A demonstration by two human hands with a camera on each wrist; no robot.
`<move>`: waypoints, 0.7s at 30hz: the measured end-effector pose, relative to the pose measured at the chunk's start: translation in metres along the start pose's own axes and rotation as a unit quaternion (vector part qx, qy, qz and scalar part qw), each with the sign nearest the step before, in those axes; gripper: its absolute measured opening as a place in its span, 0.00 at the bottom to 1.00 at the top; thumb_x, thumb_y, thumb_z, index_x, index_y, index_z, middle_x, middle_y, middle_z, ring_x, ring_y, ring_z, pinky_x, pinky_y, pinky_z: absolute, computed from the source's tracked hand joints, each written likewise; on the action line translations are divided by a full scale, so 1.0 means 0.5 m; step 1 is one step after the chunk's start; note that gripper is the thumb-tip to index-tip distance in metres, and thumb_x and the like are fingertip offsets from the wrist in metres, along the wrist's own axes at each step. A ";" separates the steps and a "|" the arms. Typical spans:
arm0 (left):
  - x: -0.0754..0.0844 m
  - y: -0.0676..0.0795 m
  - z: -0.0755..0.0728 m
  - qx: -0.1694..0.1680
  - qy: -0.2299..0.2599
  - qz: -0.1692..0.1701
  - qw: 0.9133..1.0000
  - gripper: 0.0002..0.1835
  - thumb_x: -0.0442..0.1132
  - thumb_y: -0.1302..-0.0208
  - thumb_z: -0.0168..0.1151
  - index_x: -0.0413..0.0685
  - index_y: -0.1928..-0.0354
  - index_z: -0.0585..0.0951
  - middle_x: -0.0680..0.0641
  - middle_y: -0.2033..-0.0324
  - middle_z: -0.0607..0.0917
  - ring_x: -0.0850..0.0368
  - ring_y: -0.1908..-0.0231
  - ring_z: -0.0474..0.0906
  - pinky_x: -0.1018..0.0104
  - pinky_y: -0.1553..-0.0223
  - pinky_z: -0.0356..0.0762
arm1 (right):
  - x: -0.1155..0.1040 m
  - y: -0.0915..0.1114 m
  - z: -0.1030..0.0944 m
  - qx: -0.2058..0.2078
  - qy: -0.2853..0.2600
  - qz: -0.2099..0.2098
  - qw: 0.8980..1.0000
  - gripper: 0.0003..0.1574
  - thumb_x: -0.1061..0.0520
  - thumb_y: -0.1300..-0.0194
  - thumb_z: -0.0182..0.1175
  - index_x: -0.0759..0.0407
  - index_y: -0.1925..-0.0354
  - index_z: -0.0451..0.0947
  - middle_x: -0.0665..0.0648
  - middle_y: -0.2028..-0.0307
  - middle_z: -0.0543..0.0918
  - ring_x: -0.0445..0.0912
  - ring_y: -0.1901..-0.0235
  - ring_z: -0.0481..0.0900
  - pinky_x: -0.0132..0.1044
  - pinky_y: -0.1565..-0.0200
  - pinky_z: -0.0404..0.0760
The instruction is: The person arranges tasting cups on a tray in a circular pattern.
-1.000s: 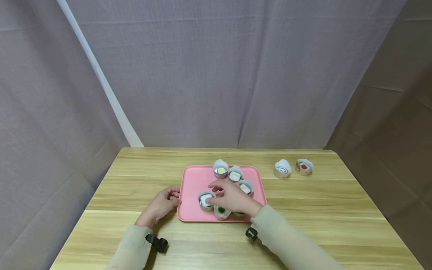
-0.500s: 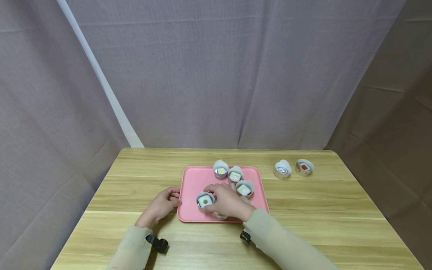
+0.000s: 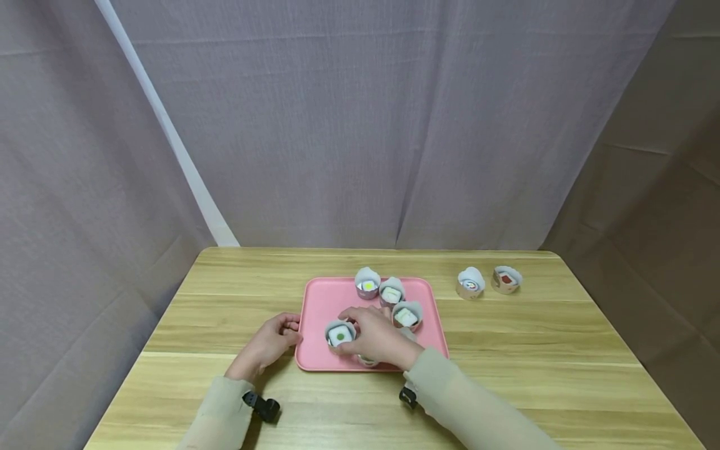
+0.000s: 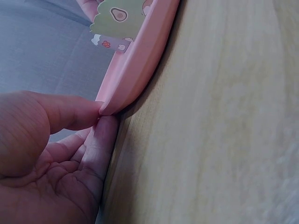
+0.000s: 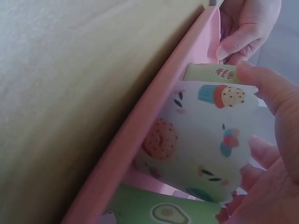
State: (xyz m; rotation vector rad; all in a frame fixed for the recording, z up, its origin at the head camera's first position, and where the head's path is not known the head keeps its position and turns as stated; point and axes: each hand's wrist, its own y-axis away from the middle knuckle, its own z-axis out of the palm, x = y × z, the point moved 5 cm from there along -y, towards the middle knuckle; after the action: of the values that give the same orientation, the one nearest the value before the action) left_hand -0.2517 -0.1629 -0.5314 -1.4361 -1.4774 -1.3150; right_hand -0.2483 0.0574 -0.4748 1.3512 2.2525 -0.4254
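A pink tray [image 3: 315, 300] lies on the wooden table, bearing several paper baking cups. My left hand [image 3: 270, 342] pinches the tray's left rim between thumb and fingers, as the left wrist view shows. My right hand [image 3: 377, 337] holds a paper baking cup [image 3: 329, 344] at the tray's front left, thumb and fingers around its sides. Inside it sits a white, sushi-like piece [image 3: 334, 333] with a green dot. In the right wrist view, a white cup with cupcake and doughnut prints [image 5: 196, 140] stands beside that green cup [image 5: 205, 73]. My right hand partly hides the cups beneath it.
Cups with white pieces stand along the tray's back and right: a yellow-dotted one [image 3: 368, 294], a second [image 3: 391, 303] and a third [image 3: 406, 328]. Two more cups [image 3: 468, 292] [image 3: 504, 287] stand on the table [image 3: 540, 350] at the back right. Grey curtains [image 3: 337, 125] hang behind.
My right hand has come down and left, its fingers now around the front-left cup. That cup has shifted slightly left, and its green-dotted piece shows fully. My left hand stays put.
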 end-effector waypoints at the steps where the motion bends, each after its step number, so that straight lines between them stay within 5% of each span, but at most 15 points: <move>1: 0.000 0.000 0.000 0.000 -0.001 -0.001 1.000 0.19 0.25 0.39 0.60 0.38 0.45 0.75 0.42 0.60 0.76 0.52 0.64 0.74 0.65 0.68 0.75 | 0.000 0.001 0.000 0.000 -0.001 0.000 1.000 0.39 0.39 0.54 0.75 0.51 0.45 0.78 0.43 0.58 0.81 0.42 0.59 0.73 0.51 0.48 0.57; 13: -0.002 -0.003 0.001 0.005 0.007 -0.003 1.000 0.19 0.25 0.39 0.60 0.38 0.45 0.75 0.42 0.60 0.76 0.52 0.63 0.74 0.64 0.66 0.76 | 0.003 0.007 -0.005 -0.002 -0.026 0.006 1.000 0.42 0.36 0.53 0.73 0.51 0.43 0.77 0.46 0.55 0.80 0.42 0.56 0.74 0.49 0.46 0.62; 18: -0.002 -0.001 0.001 0.003 0.007 -0.001 1.000 0.19 0.25 0.39 0.60 0.37 0.45 0.75 0.42 0.60 0.76 0.52 0.64 0.74 0.65 0.66 0.76 | 0.018 0.024 -0.039 0.011 -0.092 0.015 0.996 0.43 0.37 0.49 0.71 0.51 0.39 0.73 0.52 0.49 0.78 0.49 0.49 0.76 0.44 0.49 0.75; 21: -0.001 0.000 0.002 0.002 0.004 0.000 1.000 0.19 0.25 0.39 0.60 0.37 0.45 0.75 0.41 0.59 0.76 0.52 0.63 0.74 0.65 0.67 0.76 | 0.041 0.035 -0.074 0.045 -0.123 0.016 0.991 0.41 0.40 0.47 0.71 0.52 0.38 0.72 0.55 0.47 0.77 0.52 0.47 0.75 0.48 0.47 0.75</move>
State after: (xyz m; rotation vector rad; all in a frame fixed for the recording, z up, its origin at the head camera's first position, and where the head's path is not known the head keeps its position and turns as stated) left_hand -0.2517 -0.1621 -0.5321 -1.4266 -1.4737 -1.3166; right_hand -0.2499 0.0986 -0.4553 1.2996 2.0285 -0.6517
